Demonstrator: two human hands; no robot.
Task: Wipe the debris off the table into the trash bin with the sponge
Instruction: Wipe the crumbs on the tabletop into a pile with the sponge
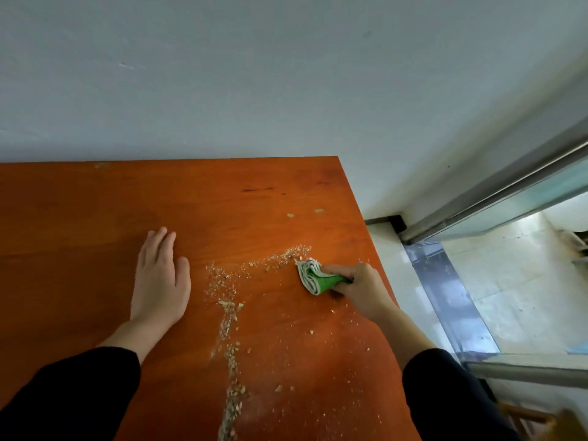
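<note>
Though part-hidden, sponge [313, 276] in right hand [359, 287]

We see a green sponge [313, 276], folded so its pale striped layers show, gripped by the right hand [359, 288] near the right edge of the orange-brown table [95, 218]. Pale crumbly debris [229, 308] lies in one line running toward us and another band that reaches the sponge.

Soft, even daylight fills the head view; the brightest patch is the tiled floor [515, 281] beyond the sliding door frame [496, 198] at right, probably where the light enters; the table [95, 218] shows a dull sheen and only faint shadows; straight edges bow towards the corners; the near sleeves [63, 399] and lower right corner are blurred.
</note>
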